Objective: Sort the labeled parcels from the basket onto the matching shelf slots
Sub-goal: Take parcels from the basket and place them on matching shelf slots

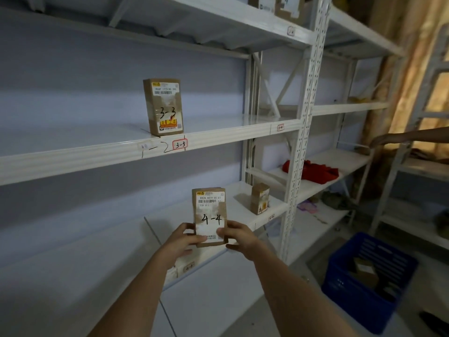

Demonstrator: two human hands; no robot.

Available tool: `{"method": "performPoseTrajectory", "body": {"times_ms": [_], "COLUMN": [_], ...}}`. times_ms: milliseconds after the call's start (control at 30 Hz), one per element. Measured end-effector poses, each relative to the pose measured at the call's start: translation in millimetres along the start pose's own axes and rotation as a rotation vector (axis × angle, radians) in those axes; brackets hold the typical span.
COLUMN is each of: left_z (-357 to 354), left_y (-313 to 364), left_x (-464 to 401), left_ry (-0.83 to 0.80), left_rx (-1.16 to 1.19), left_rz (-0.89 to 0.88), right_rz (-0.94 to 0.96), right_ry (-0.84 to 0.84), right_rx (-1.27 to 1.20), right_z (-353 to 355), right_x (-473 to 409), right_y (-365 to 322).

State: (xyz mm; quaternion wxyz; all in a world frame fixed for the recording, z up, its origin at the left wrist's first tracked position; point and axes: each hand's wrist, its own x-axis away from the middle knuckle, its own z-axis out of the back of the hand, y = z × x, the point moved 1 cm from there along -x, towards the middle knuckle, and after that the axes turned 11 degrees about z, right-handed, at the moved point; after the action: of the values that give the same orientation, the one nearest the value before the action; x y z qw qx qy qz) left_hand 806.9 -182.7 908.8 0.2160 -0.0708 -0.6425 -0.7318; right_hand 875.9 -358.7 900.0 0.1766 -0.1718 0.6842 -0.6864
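Pinching the 4-4 parcel point(210, 216) upright, left hand point(181, 240) and right hand point(239, 237) each grip a lower edge.

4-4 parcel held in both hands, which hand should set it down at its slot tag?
Probably left: the left hand on the 4-4 parcel is directly above the 4-4 tag.

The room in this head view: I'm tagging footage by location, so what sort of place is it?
Probably a parcel stockroom or sorting room. White metal shelving carries handwritten slot tags, a brown cardboard parcel marked 3-3 stands above the 3-3 tag, and a blue plastic basket on the floor holds more parcels.
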Motion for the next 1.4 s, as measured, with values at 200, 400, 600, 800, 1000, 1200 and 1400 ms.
{"method": "performPoseTrajectory", "body": {"times_ms": [200, 400, 600, 800, 1000, 1200, 1400], "left_z": [-76.3, -158.6, -205.6, -208.9, -210.1, -204.2, -213.5], "left_y": [23.5, 38.0, 45.4, 37.9, 48.1, 37.0, 19.6], "left_x": [-55.2, -126.1, -188.4, -252.6, -288.4, -347.7, -383.9], "left_ry": [-0.019, 0.017, 0.132, 0.249, 0.315, 0.385, 0.439], "left_rx": [-0.029, -0.018, -0.014, -0.069, -0.057, 0.032, 0.004], "left_rz": [-0.006, 0.038, 0.065, 0.079, 0.098, 0.15, 0.242], "right_rz": [-0.004, -0.03, -0.042, -0.069, -0.088, -0.123, -0.15], "right_ry": [0.086, 0.113, 0.055, -0.004, -0.073, -0.071, -0.053], "right_rx": [0.014, 0.054, 0.072, 0.109, 0.145, 0.214, 0.195], "right_z": [84.9, 176.4, 232.7, 252.6, 254.8, 248.5, 251.2], "right_x": [-26.7, -80.8, -135.8, -184.2, -237.2, -283.4, -308.2], "right_y": [13.4, 39.6, 66.7, 86.8, 107.4, 127.0, 164.5]}}
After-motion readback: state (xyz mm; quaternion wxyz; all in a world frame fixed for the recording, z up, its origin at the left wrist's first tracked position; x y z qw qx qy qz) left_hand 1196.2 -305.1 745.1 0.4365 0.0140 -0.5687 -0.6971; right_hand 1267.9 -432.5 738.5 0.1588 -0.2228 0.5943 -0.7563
